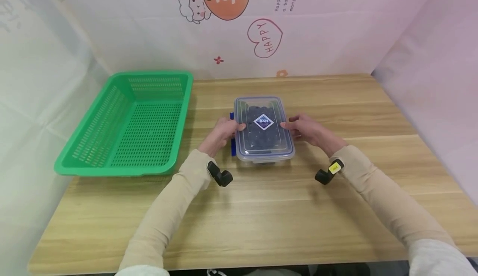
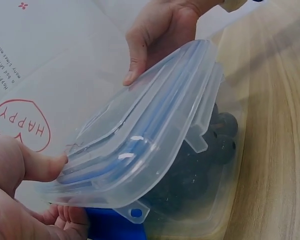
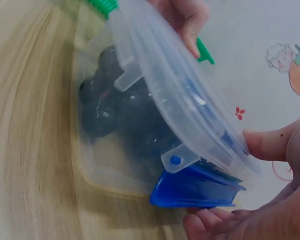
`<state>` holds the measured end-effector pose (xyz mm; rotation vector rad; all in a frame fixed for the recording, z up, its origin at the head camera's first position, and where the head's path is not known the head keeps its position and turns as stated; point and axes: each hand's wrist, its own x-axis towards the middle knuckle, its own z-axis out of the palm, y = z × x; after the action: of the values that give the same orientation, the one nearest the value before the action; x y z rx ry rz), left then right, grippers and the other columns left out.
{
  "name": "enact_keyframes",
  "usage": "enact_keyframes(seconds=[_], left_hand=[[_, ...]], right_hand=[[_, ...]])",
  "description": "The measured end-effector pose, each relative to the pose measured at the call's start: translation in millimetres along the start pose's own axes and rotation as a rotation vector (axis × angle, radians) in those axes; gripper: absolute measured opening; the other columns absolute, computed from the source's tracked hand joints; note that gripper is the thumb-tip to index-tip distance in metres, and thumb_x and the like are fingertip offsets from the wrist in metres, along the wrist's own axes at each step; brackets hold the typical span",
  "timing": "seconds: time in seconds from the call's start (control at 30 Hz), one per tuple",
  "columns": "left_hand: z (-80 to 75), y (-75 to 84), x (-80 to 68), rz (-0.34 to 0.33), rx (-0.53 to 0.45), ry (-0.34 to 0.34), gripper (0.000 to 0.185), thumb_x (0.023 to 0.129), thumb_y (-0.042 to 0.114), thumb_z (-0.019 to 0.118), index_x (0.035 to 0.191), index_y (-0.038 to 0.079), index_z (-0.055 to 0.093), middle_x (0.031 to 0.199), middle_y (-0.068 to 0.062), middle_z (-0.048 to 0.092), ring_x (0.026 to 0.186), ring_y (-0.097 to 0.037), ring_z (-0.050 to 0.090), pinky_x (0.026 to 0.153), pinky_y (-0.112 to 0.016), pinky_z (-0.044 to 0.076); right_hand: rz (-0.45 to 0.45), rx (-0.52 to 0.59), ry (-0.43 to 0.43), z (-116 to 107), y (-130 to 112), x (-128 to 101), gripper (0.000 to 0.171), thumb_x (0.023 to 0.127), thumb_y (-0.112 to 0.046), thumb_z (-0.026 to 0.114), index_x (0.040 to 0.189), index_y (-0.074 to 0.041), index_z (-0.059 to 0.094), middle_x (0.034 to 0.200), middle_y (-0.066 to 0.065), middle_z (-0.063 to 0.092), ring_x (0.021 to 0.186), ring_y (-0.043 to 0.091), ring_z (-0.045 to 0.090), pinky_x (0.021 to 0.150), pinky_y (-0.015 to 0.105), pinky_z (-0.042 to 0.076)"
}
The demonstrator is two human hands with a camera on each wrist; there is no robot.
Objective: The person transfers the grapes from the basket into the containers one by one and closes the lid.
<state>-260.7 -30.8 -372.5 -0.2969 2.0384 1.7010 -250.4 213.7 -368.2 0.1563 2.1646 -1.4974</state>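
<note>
A clear plastic food container (image 2: 217,200), with dark round pieces inside (image 3: 100,117), stands on the table under its clear, blue-ringed lid (image 1: 257,149). The lid bears a diamond-shaped label (image 1: 263,121). My left hand (image 1: 223,130) grips the left side, thumb on the lid's top and fingers curled below its edge, near a blue latch (image 2: 115,224). On the opposite side my right hand (image 1: 308,130) holds on likewise, its thumb over the lid edge and its fingers under another blue latch (image 3: 195,189). Both visible latches stick outward, unfastened.
A green plastic basket (image 1: 115,170) with slotted sides stands on the left of the wooden table (image 1: 298,226), left of the container. Behind the table hangs a white printed cloth (image 1: 328,39), and pale sheets flank both sides.
</note>
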Motion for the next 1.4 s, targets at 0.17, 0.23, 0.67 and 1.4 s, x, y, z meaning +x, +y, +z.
enact_keyframes(seconds=[0.17,0.23,0.67,1.4], left_hand=[[2.6,-0.2,0.4,-0.008,-0.005,-0.013,0.031,0.090,0.008,0.060,0.117,-0.007,0.056,0.116,-0.021,0.064,0.077,-0.015,0.061,0.086,-0.030,0.053],[2.7,-0.9,0.7,-0.006,-0.006,-0.016,0.032,0.090,0.009,0.060,0.117,-0.007,0.056,0.116,-0.021,0.064,0.077,-0.016,0.061,0.085,-0.030,0.053],[0.0,-2.9,-1.4,-0.004,0.022,-0.001,0.031,0.090,0.010,0.061,0.115,-0.007,0.056,0.113,-0.019,0.066,0.086,-0.019,0.066,0.086,-0.029,0.054],[-3.5,1.0,-9.6,0.055,0.066,0.050,0.047,0.087,0.013,0.065,0.126,-0.007,0.047,0.119,-0.021,0.061,0.095,-0.026,0.065,0.083,-0.034,0.054]], right_hand=[[0.049,-0.022,0.000,0,1,-1,0.056,0.097,-0.023,0.052,0.137,0.012,0.034,0.092,0.002,0.065,0.087,0.012,0.060,0.099,0.040,0.044],[0.039,-0.049,0.014,1,1,-1,0.055,0.097,-0.022,0.051,0.138,0.011,0.033,0.112,0.013,0.061,0.101,0.020,0.058,0.102,0.043,0.043],[-0.012,-0.198,0.102,16,-8,-8,0.044,0.098,-0.015,0.047,0.129,0.016,0.042,0.116,0.022,0.054,0.097,0.021,0.057,0.097,0.041,0.047],[-0.043,-0.272,0.098,14,-19,-13,0.045,0.099,-0.016,0.047,0.130,0.016,0.044,0.118,0.026,0.057,0.092,0.017,0.059,0.098,0.044,0.047]])
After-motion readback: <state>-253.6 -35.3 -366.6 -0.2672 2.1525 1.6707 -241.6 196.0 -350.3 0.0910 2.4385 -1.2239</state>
